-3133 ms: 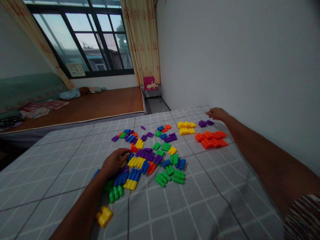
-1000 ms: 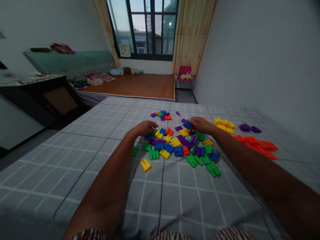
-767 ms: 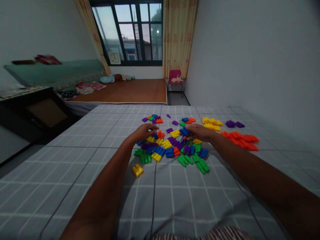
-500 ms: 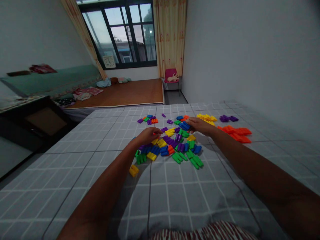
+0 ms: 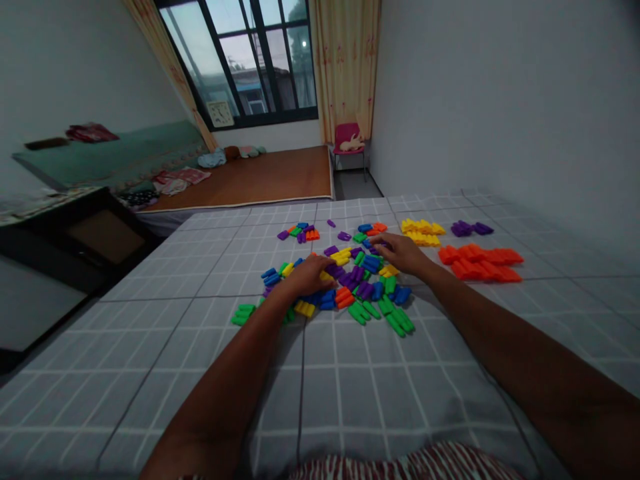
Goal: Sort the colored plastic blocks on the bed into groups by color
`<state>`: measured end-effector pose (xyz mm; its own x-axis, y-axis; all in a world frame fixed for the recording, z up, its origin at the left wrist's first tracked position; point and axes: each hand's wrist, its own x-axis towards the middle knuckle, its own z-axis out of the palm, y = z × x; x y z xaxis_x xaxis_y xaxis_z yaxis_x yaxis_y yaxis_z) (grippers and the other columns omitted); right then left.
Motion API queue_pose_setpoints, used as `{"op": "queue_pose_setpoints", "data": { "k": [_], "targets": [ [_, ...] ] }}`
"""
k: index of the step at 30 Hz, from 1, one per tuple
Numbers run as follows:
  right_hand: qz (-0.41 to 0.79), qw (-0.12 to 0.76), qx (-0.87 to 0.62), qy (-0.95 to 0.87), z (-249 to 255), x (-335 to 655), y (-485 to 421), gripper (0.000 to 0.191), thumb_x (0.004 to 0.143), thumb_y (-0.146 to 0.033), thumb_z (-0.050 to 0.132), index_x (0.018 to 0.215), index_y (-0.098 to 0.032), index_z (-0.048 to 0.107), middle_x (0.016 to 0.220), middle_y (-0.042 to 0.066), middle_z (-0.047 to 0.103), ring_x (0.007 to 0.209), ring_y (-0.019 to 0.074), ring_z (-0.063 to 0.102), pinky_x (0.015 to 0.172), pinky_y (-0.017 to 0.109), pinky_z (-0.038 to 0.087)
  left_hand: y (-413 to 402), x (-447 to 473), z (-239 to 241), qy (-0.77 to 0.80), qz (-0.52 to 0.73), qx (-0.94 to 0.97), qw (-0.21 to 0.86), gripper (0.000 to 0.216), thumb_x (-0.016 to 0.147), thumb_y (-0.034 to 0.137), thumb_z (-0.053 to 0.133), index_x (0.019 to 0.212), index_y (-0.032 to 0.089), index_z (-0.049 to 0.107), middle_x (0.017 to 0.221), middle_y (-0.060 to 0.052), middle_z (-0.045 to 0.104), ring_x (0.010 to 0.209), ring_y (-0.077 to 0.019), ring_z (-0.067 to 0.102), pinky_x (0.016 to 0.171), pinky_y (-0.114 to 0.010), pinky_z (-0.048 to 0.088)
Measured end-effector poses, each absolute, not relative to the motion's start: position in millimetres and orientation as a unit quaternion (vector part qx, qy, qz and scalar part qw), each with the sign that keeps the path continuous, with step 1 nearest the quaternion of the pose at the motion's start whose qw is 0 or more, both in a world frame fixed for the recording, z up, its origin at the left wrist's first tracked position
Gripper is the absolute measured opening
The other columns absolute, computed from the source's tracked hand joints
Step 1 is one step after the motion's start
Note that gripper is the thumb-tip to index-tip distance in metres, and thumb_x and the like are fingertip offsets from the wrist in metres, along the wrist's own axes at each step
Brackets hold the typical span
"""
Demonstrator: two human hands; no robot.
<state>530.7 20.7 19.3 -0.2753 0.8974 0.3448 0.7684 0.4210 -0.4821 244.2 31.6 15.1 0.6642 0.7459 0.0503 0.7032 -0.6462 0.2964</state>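
Note:
Small plastic building blocks in several colours lie in a loose pile between my hands. My left hand (image 5: 314,275) is over the pile's left side, palm down, its fingers apart around a yellow block (image 5: 327,276); I cannot tell whether they touch it. My right hand (image 5: 401,253) hovers at the pile's far right edge, fingers stretched left above blue and purple blocks, holding nothing visible. A blue block (image 5: 371,264) lies just left of and below its fingertips. Green blocks (image 5: 396,317) lie at the pile's near right, and another green block (image 5: 243,314) lies left of my left forearm.
Orange blocks (image 5: 480,263), yellow blocks (image 5: 423,232) and purple blocks (image 5: 471,229) lie grouped by colour at the right. A mixed cluster (image 5: 300,233) lies farther back. All rest on a grey checked cloth (image 5: 360,393). A wall (image 5: 500,100) rises along the right.
The blue block that was in my right hand now lies in the pile, and those fingers have let go. My left hand has moved right and nearer over the pile. The view has tilted down slightly.

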Motion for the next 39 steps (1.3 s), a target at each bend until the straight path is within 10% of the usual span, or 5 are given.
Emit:
{"op": "queue_pose_setpoints", "data": {
  "k": [6,13,25,39],
  "targets": [
    [0.052,0.192,-0.404,-0.893,18.3,484.4,-10.2,0.024,0.09,-0.028,0.053,0.109,-0.022,0.066,0.109,0.008,0.068,0.104,0.024,0.055,0.086,0.037,0.04,21.0,256.9,9.1,0.451,0.125,0.88,0.082,0.031,0.076,0.032,0.065,0.104,0.017,0.062,0.106,-0.01,0.065,0.1,-0.0251,0.059,0.086,-0.034,0.048],
    [0.031,0.11,-0.415,-0.902,15.3,450.7,-33.3,0.016,0.09,-0.025,0.054,0.1,-0.02,0.065,0.102,0.009,0.067,0.093,0.0234,0.054,0.075,0.035,0.039,18.4,257.4,9.7,0.49,0.117,0.86,0.078,0.046,0.076,0.027,0.06,0.121,0.02,0.055,0.114,-0.009,0.061,0.103,-0.0237,0.059,0.083,-0.032,0.048],
    [0.009,0.192,-0.626,-0.756,-3.0,573.9,53.8,0.03,0.088,-0.021,0.05,0.113,-0.017,0.066,0.109,0.013,0.069,0.101,0.0261,0.06,0.087,0.037,0.043,18.6,257.4,5.2,0.495,0.092,0.862,0.051,0.054,0.077,0.027,0.057,0.13,0.024,0.052,0.119,-0.01,0.057,0.106,-0.0258,0.056,0.084,-0.034,0.047],
    [0.333,0.373,-0.473,-0.725,28.6,540.8,25.8,0.024,0.082,-0.037,0.061,0.097,-0.018,0.057,0.094,0.005,0.067,0.081,0.0181,0.065,0.072,0.033,0.053,19.8,257.1,8.5,0.459,0.229,0.85,0.121,0.046,0.082,0.03,0.059,0.127,0.022,0.056,0.126,-0.011,0.057,0.119,-0.0255,0.051,0.102,-0.04,0.042]
  ]
}}
